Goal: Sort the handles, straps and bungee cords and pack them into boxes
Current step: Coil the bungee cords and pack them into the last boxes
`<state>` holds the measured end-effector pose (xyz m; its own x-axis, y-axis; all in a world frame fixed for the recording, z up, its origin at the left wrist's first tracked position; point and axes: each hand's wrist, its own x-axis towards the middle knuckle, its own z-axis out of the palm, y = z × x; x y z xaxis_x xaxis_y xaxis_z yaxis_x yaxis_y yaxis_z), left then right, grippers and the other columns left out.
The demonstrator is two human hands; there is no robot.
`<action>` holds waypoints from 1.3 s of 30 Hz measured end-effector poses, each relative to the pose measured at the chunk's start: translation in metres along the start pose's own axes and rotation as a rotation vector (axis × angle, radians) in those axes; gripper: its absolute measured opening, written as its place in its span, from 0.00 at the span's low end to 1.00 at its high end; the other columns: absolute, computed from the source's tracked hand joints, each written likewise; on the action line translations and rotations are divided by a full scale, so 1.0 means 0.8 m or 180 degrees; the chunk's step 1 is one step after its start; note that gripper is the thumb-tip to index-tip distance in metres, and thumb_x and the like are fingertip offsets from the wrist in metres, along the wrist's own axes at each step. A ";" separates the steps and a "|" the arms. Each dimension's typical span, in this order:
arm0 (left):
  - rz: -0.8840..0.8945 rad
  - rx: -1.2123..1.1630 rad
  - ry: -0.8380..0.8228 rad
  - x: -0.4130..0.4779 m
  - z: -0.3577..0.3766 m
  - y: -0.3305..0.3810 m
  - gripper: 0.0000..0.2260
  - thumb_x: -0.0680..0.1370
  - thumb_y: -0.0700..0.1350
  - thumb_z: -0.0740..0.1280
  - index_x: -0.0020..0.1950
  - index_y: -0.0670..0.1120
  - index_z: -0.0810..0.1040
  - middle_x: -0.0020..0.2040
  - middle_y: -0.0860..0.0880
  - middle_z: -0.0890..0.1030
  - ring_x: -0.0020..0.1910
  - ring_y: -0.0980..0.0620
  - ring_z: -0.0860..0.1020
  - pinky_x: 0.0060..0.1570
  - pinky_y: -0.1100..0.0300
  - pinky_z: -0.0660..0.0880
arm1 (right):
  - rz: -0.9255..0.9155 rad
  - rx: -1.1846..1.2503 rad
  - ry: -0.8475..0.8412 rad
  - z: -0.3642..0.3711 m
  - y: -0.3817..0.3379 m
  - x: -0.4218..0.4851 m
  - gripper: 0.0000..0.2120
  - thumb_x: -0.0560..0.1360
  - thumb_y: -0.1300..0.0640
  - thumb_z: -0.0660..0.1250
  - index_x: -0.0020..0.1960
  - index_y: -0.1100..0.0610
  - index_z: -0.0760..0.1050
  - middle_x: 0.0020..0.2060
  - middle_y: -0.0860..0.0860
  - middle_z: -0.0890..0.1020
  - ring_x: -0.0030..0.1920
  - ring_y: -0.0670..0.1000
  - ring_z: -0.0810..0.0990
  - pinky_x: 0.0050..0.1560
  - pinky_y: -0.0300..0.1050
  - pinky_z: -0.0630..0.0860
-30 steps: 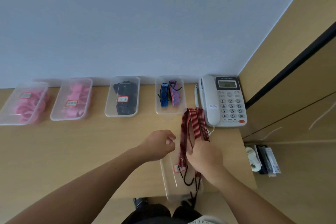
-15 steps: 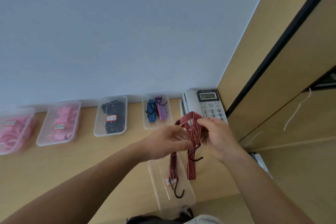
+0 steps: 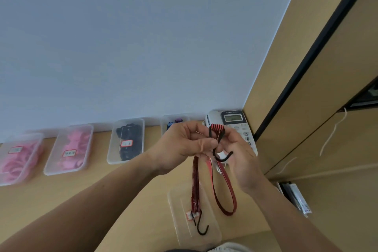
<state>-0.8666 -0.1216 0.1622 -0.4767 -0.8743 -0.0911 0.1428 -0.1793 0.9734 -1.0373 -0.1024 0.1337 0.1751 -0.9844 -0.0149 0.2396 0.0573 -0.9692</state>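
Along the far edge of the desk (image 3: 122, 190), under a pale wall (image 3: 143, 37), clear boxes stand in a row: a left pink box (image 3: 18, 157), a second pink box (image 3: 69, 149), a black-filled box (image 3: 126, 141) and a cord box (image 3: 173, 122) behind the hands. Right of centre, the left hand (image 3: 182, 147) pinches the red-and-black bungee cord (image 3: 195, 180) and the right hand (image 3: 241, 161) grips its folded top, while its loop and lower hook (image 3: 202, 229) dangle over a near clear box (image 3: 178, 210). Farther right sit a white telephone (image 3: 231, 117) and a wooden cabinet (image 3: 306, 88).

Red-and-black striped bungee cord (image 3: 195, 182), black hooks (image 3: 201, 228), pink handles (image 3: 74, 147).
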 end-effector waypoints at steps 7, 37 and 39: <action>0.0084 0.0318 0.0523 0.000 -0.004 -0.003 0.10 0.72 0.45 0.72 0.44 0.40 0.76 0.37 0.40 0.84 0.30 0.47 0.81 0.32 0.59 0.76 | -0.0053 0.0407 0.0071 0.010 0.015 -0.011 0.24 0.80 0.53 0.51 0.60 0.73 0.70 0.47 0.73 0.77 0.48 0.72 0.75 0.52 0.66 0.73; 0.0321 0.1432 0.0795 -0.006 -0.006 -0.011 0.10 0.81 0.40 0.65 0.50 0.54 0.81 0.43 0.54 0.86 0.40 0.61 0.82 0.40 0.69 0.74 | 0.0234 -0.0204 0.0702 0.028 0.023 -0.017 0.15 0.70 0.49 0.69 0.37 0.62 0.76 0.25 0.56 0.79 0.21 0.48 0.72 0.24 0.36 0.71; 0.0395 0.1460 0.0929 -0.007 -0.003 -0.015 0.09 0.80 0.39 0.65 0.50 0.51 0.81 0.42 0.51 0.86 0.41 0.56 0.84 0.38 0.69 0.74 | 0.0371 -0.0307 0.0741 0.034 0.025 -0.015 0.19 0.72 0.46 0.69 0.37 0.63 0.75 0.26 0.57 0.80 0.21 0.49 0.73 0.23 0.37 0.71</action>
<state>-0.8636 -0.1160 0.1507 -0.2111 -0.9767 0.0391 -0.2406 0.0907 0.9664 -1.0090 -0.0847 0.1215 -0.0306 -0.9844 -0.1730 0.1366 0.1673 -0.9764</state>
